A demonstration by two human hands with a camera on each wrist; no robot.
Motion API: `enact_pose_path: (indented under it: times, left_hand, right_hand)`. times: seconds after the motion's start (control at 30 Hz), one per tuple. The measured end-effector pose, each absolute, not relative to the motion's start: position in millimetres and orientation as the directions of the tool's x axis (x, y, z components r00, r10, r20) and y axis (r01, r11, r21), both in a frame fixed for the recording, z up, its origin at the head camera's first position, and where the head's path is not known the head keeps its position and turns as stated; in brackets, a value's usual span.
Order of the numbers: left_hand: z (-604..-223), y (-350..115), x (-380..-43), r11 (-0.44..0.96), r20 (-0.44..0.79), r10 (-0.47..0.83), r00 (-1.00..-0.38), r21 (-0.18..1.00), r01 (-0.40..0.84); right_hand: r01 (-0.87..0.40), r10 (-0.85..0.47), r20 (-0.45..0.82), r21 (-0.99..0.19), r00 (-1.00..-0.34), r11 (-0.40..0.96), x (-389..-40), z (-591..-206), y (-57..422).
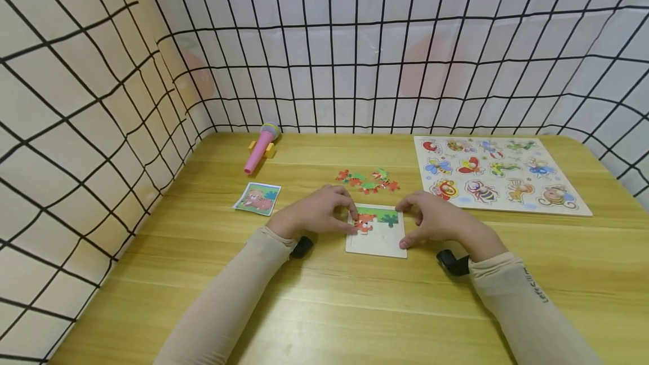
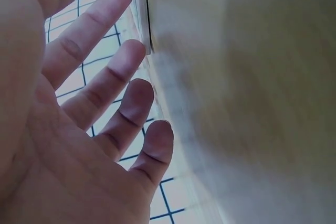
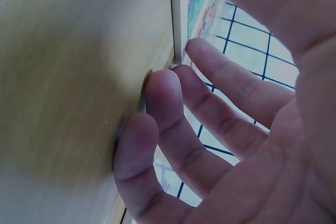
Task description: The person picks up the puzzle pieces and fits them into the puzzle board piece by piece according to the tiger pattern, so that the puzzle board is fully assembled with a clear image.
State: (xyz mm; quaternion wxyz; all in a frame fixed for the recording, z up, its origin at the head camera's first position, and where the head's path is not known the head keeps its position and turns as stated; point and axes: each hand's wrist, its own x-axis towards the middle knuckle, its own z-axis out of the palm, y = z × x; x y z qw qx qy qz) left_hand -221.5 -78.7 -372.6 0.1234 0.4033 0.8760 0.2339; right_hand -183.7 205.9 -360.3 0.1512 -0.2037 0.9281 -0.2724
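Observation:
A small square puzzle board (image 1: 381,244) lies flat on the table in front of me. Orange tiger pieces (image 1: 363,223) fill its left side, and a green strip (image 1: 377,214) runs along the top; its lower right shows bare wood. My left hand (image 1: 324,210) holds the board's left side between thumb and index finger, the thumb beside the tiger pieces. At the right side, my right hand (image 1: 438,219) grips the edge, index at the upper corner and thumb lower down. Both wrist views show the board's thin edge at the fingertips, the other left fingers spread and the right ones bent.
Loose puzzle pieces (image 1: 369,181) lie scattered just beyond the board. A tiger picture card (image 1: 257,198) is at the left, below a pink toy microphone (image 1: 261,148). A large insect puzzle board (image 1: 499,174) lies back right. Black grid netting (image 1: 329,44) surrounds the table.

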Motion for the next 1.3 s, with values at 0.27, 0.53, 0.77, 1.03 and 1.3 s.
enact_pose_path:
  times: [0.27, 0.53, 0.77, 1.03, 1.3]
  left_hand:
    - [-371.3, -74.1, -218.6, 0.543, -0.015, 0.793, -0.609, 0.470, 0.696]
    - [-371.6, -71.4, -216.7, 0.550, -0.034, 0.803, -0.596, 0.429, 0.717]
    - [-371.3, -70.8, -215.4, 0.565, -0.046, 0.793, -0.608, 0.427, 0.706]
    - [-370.9, -70.4, -214.5, 0.585, -0.048, 0.777, -0.628, 0.424, 0.691]
    - [-372.5, -71.6, -216.1, 0.571, -0.033, 0.777, -0.629, 0.460, 0.681]
  right_hand:
    - [-0.284, -0.455, -0.180, -0.570, -0.872, 0.771, -182.0, -357.9, 205.1]
    - [-0.275, -0.456, -0.187, -0.583, -0.870, 0.764, -182.5, -357.7, 204.4]
    - [-0.275, -0.454, -0.190, -0.577, -0.870, 0.769, -182.3, -356.5, 204.1]
    - [-0.273, -0.453, -0.191, -0.578, -0.871, 0.769, -182.3, -355.8, 203.7]
    - [-0.282, -0.457, -0.184, -0.574, -0.870, 0.768, -182.6, -357.1, 204.0]
